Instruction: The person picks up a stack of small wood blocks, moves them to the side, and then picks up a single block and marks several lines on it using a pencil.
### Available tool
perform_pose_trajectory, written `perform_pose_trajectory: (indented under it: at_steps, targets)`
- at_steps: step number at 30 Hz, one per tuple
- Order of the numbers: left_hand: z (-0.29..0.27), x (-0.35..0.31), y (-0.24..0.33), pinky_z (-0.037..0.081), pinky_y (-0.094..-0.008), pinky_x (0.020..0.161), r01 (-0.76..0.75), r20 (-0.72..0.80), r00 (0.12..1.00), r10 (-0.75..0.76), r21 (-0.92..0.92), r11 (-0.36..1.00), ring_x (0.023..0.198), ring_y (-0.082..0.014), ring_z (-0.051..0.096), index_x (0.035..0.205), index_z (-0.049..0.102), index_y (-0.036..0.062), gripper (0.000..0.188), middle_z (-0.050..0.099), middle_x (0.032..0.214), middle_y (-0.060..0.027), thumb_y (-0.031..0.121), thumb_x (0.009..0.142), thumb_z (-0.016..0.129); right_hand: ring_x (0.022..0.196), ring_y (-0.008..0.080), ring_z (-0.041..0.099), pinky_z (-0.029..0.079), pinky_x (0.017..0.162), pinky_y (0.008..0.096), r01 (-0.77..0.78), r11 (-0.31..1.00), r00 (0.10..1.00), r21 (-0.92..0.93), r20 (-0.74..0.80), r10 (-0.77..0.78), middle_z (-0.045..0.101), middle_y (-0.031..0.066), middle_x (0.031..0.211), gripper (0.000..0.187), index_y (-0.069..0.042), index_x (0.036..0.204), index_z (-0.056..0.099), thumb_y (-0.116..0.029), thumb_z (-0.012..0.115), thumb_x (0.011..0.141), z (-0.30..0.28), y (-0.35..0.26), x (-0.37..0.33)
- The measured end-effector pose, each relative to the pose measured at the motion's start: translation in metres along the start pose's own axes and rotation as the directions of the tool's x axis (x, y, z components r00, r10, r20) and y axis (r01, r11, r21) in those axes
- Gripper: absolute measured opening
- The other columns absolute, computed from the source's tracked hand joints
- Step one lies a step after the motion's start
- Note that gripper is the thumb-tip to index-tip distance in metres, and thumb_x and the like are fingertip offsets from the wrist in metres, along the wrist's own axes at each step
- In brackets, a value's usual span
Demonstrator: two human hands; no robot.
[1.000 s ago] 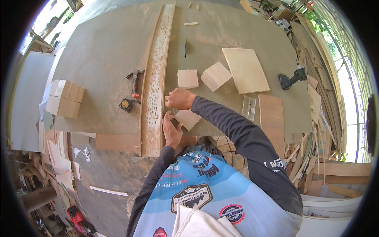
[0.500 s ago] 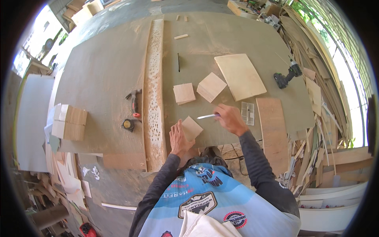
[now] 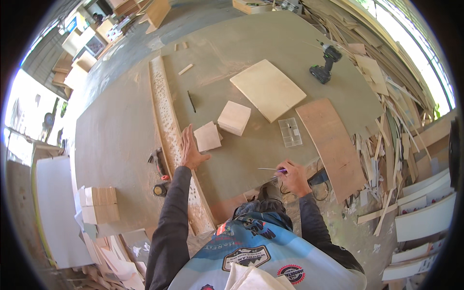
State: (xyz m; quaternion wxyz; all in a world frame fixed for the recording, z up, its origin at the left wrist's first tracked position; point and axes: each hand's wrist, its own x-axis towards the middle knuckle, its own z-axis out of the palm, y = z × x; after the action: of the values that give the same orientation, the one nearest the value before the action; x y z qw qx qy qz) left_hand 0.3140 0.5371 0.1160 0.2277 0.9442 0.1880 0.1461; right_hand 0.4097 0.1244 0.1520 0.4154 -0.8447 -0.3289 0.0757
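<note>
My left hand [image 3: 192, 151] lies with fingers stretched and thumb out, beside a small stack of square wooden pieces [image 3: 208, 137]; it grips nothing. My right hand [image 3: 294, 177] is closed round a slim tool with a pale, narrow shaft and a purple part [image 3: 282, 170], held near the table's front edge; its exact kind is not clear. A taller stack of square wooden blocks [image 3: 234, 117] stands right of the small stack. Beyond lies a larger pale wooden board [image 3: 268, 90]. A clear compartment box [image 3: 290, 132] is between that board and my right hand.
A dusty, pitted long strip [image 3: 166, 101] crosses the table. Left of it lie a hammer [image 3: 158, 163] and a tape measure [image 3: 160, 189], with a bundle of wood pieces [image 3: 100, 205] farther left. On the right are a brown plank [image 3: 331, 147] and a cordless drill [image 3: 326, 63].
My left hand has let go of the square wooden piece near the front edge and moved up-left beside the small stack. My right hand drew back toward me with the slim tool. The view has turned.
</note>
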Motion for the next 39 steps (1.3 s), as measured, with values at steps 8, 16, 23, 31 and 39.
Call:
perform_pose_trajectory:
  at_steps: [8, 16, 23, 31, 39]
  targets:
    - [0.033, 0.027, 0.078, 0.028, -0.0555, 0.122, 0.094, -0.044, 0.994, -0.101, -0.129, 0.987, 0.148, -0.0414, 0.03, 0.159, 0.024, 0.0001, 0.132, 0.034, 0.156, -0.0242, 0.049, 0.06, 0.097, 0.081, 0.0337, 0.072, 0.056, 0.07, 0.0422, -0.032, 0.999, 0.999, 0.006, 0.026, 0.032, 0.07, 0.0103, 0.092, 0.019, -0.008, 0.096, 0.069, -0.012, 0.082, 0.083, 0.009, -0.001, -0.017]
    - [0.062, 0.074, 0.129, 0.031, -0.0518, 0.118, 0.18, -0.031, 0.983, -0.182, -0.038, 0.983, 0.139, -0.038, 0.039, 0.146, 0.042, -0.0013, 0.105, 0.05, 0.14, -0.019, 0.043, 0.065, 0.093, 0.084, 0.0348, 0.072, 0.056, 0.071, 0.0434, 0.002, 0.998, 0.999, 0.067, 0.039, -0.004, 0.07, 0.0118, 0.092, 0.017, -0.007, 0.096, 0.069, -0.009, 0.08, 0.083, 0.007, -0.018, -0.006]
    - [0.033, 0.025, 0.135, 0.031, -0.0497, 0.117, 0.063, -0.129, 0.988, -0.087, -0.183, 0.981, 0.133, -0.036, 0.046, 0.143, 0.046, 0.0019, 0.097, 0.056, 0.136, -0.0165, 0.036, 0.065, 0.092, 0.084, 0.0356, 0.072, 0.057, 0.072, 0.0412, -0.018, 0.998, 0.999, 0.055, -0.039, 0.02, 0.071, 0.0143, 0.095, 0.018, -0.004, 0.098, 0.07, -0.012, 0.081, 0.086, -0.001, -0.021, -0.007]
    - [0.043, -0.146, 0.092, 0.032, -0.0499, 0.12, 0.25, 0.044, 0.966, -0.255, -0.406, 0.879, 0.137, -0.0391, 0.044, 0.154, 0.034, 0.0047, 0.115, 0.049, 0.147, -0.0186, 0.029, 0.06, 0.097, 0.077, 0.0279, 0.073, 0.056, 0.07, 0.0358, 0.037, 0.983, 0.999, 0.18, 0.011, -0.039, 0.072, 0.0116, 0.09, 0.023, -0.003, 0.097, 0.071, -0.018, 0.083, 0.086, 0.002, -0.034, 0.016]
    - [0.05, -0.196, 0.094, 0.03, -0.0491, 0.122, 0.26, -0.021, 0.962, -0.273, -0.241, 0.935, 0.143, -0.0395, 0.038, 0.157, 0.031, 0.0066, 0.121, 0.042, 0.154, -0.0185, 0.027, 0.058, 0.098, 0.082, 0.0327, 0.07, 0.054, 0.072, 0.0419, 0.275, 0.959, 0.907, 0.075, 0.311, -0.284, 0.072, 0.0116, 0.091, 0.018, -0.005, 0.097, 0.072, -0.017, 0.08, 0.086, 0.048, -0.062, 0.058]
